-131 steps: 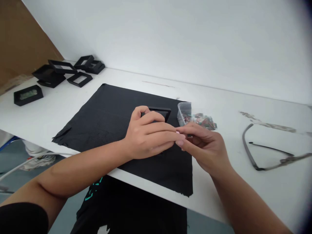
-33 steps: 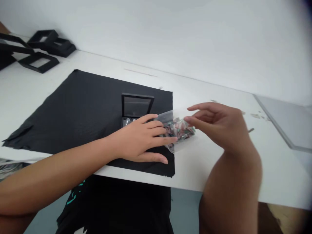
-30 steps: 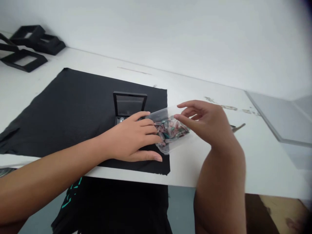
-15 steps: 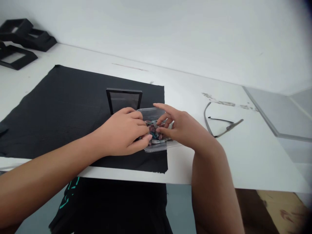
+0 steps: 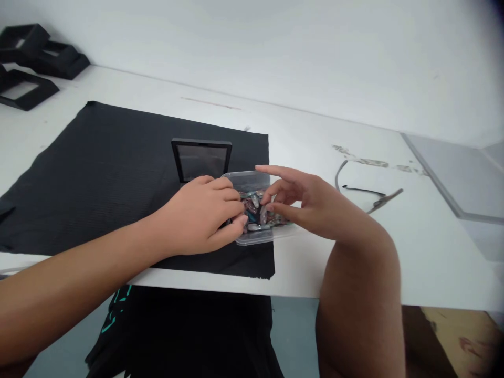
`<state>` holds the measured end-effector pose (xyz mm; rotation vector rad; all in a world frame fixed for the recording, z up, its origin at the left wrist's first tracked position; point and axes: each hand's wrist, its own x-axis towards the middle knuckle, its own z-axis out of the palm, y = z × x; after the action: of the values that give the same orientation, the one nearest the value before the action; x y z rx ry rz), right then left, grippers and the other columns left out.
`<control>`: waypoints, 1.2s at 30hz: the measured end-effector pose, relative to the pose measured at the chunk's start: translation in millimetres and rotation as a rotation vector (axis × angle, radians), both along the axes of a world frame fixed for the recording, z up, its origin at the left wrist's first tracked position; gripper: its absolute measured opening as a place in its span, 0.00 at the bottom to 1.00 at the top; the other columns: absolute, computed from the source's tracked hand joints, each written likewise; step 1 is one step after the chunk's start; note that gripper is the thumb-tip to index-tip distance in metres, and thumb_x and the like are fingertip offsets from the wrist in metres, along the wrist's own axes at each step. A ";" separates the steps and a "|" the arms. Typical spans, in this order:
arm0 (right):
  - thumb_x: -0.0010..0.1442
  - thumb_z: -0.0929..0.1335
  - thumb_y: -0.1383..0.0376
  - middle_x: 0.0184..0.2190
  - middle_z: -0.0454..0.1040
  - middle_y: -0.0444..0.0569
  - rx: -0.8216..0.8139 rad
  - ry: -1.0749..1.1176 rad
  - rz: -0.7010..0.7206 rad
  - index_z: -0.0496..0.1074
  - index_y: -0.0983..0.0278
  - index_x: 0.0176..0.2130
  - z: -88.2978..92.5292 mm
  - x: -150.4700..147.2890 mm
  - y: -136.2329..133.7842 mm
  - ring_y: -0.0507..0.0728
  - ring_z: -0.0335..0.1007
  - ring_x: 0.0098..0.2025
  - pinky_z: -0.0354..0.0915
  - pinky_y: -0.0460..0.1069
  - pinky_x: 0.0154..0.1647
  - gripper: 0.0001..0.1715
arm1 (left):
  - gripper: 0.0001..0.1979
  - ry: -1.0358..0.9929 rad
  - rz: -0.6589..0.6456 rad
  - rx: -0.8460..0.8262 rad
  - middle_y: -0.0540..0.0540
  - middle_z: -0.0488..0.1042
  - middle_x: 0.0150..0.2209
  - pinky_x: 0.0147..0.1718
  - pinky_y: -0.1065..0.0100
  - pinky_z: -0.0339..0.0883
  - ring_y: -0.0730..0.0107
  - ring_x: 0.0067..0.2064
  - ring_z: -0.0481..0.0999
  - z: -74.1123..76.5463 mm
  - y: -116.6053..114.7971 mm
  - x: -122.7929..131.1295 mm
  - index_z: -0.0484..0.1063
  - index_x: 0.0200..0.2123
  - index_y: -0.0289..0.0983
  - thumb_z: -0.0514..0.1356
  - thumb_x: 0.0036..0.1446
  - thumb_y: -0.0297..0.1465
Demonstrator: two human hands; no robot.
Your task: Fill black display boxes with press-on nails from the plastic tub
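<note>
White tabletop (image 5: 307, 131) w/ plain white wall (image 5: 275, 47) behind, black cloth mat (image 5: 98, 173) spread over the left half. Got a clear plastic tub (image 5: 252, 178) sitting right at the mat's 3 o'clock edge, partly on the cloth, partly on bare table. Full of small coloured pieces (image 5: 254, 202): pinkish, teal, silvery, too small to say what exactly.

Got the left hand (image 5: 197, 218) at the tub's 9 o'clock, fingers curled over the rim and thumb at the near edge, so basically clamped on the tub's left end. Then the right hand (image 5: 315, 207) at the tub's 3 o'clock: index finger straight out over the far side, thumb + other fingers bent down onto the pieces. Can't tell whether pinching one or just touching, too blurry tbh.

Just behind the tub at 12 o'clock, small black display box (image 5: 201, 157) on the mat, lid upright, base mostly hidden behind the left hand. Out past the right hand toward 2 o'clock, pair of thin-framed glasses (image 5: 368, 191) lying on the table, well apart from the tub. Further out toward 3 o'clock, clear sheet (image 5: 452, 178) flat on the table. Way up at 10 o'clock, a few more black frames (image 5: 35, 58) piled near the wall.
</note>
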<state>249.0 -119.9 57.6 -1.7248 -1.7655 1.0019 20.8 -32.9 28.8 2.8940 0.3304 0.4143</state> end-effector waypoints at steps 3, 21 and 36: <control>0.61 0.71 0.65 0.38 0.81 0.49 0.026 0.081 0.003 0.67 0.59 0.64 3.6 4.5 -1.8 0.56 0.78 0.35 0.74 0.51 0.31 0.33 | 0.19 0.014 0.010 -0.006 0.48 0.80 0.37 0.41 0.58 0.64 0.61 0.45 0.77 1.2 -1.0 0.2 0.78 0.36 0.39 0.49 0.68 0.38; 0.53 0.78 0.70 0.33 0.84 0.44 0.302 0.474 -0.090 0.81 0.56 0.45 7.2 13.0 0.0 0.53 0.82 0.35 0.79 0.48 0.36 0.19 | 0.19 0.013 0.080 -0.014 0.50 0.80 0.36 0.40 0.59 0.64 0.62 0.44 0.79 2.9 -3.8 1.8 0.79 0.37 0.41 0.50 0.67 0.39; 0.52 0.77 0.74 0.32 0.84 0.41 0.337 0.625 0.039 0.81 0.57 0.43 5.4 -11.0 3.6 0.51 0.82 0.32 0.79 0.44 0.31 0.19 | 0.13 -0.458 0.175 0.031 0.51 0.83 0.34 0.44 0.63 0.67 0.66 0.39 0.80 7.1 -10.4 0.4 0.78 0.39 0.40 0.63 0.60 0.43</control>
<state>238.0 -116.3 63.0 -1.0248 -1.4494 1.0413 21.2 -43.3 35.9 2.6961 0.4993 1.0919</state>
